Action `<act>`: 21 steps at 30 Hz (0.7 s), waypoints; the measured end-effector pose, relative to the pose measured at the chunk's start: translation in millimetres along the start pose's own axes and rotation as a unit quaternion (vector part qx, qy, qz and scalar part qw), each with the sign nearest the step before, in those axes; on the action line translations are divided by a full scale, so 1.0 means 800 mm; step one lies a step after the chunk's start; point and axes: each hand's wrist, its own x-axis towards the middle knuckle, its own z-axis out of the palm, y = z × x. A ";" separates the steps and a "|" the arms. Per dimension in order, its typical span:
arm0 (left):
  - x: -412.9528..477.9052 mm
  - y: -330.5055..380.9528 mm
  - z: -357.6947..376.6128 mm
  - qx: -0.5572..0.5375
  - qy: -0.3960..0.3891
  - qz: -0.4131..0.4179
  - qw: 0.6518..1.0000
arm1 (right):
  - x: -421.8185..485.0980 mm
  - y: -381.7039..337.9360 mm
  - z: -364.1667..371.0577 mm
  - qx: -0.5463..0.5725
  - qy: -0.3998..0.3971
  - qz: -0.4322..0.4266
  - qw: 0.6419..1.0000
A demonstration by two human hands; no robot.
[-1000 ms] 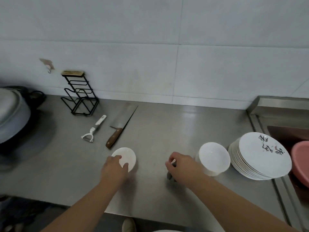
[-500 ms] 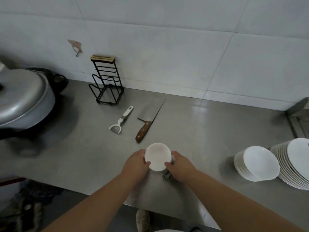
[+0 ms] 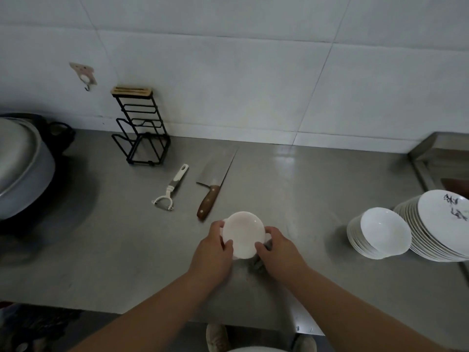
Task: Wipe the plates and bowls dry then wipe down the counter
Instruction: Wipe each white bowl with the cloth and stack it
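A small white dish (image 3: 243, 233) is held just above the steel counter (image 3: 291, 194), near its front edge. My left hand (image 3: 212, 252) grips the dish's left rim, thumb on the face. My right hand (image 3: 278, 251) holds the right rim with a dark cloth (image 3: 257, 265) bunched under its fingers, mostly hidden. At the right, a stack of white bowls (image 3: 379, 233) leans against a stack of white plates (image 3: 439, 224) whose top plate carries black writing.
A cleaver (image 3: 214, 185) with a wooden handle and a white peeler (image 3: 171, 188) lie behind the dish. A black wire rack (image 3: 140, 128) stands by the tiled wall. A large steel pot (image 3: 21, 163) sits at far left; the sink edge (image 3: 431, 158) at far right.
My hands came together on the small dish and lifted it between them. The view swung left, so the bowls and plates now sit farther right.
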 end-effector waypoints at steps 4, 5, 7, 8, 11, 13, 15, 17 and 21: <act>-0.013 0.023 0.026 -0.006 -0.027 -0.008 1.000 | -0.016 0.030 -0.031 -0.013 -0.007 0.002 1.000; -0.018 0.029 0.035 -0.010 -0.040 -0.012 0.999 | -0.021 0.040 -0.040 -0.017 -0.012 0.002 1.000; -0.028 0.041 0.057 -0.020 -0.057 -0.012 0.998 | -0.028 0.063 -0.057 -0.026 -0.018 0.005 0.999; -0.033 0.047 0.067 -0.024 -0.064 -0.011 0.998 | -0.030 0.074 -0.065 -0.032 -0.018 0.008 0.999; -0.045 0.061 0.097 -0.018 -0.092 -0.008 0.996 | -0.039 0.106 -0.084 -0.047 -0.027 0.016 0.998; -0.049 0.066 0.114 -0.003 -0.114 -0.007 0.993 | -0.047 0.123 -0.093 -0.052 -0.041 0.021 0.998; -0.051 0.073 0.129 0.006 -0.126 -0.012 0.992 | -0.052 0.139 -0.099 -0.057 -0.050 0.020 0.997; -0.053 0.079 0.142 0.005 -0.124 -0.018 0.992 | -0.053 0.149 -0.107 -0.067 -0.053 0.019 0.996; -0.053 0.086 0.160 0.006 -0.105 -0.031 0.994 | -0.047 0.162 -0.117 -0.067 -0.058 0.011 0.996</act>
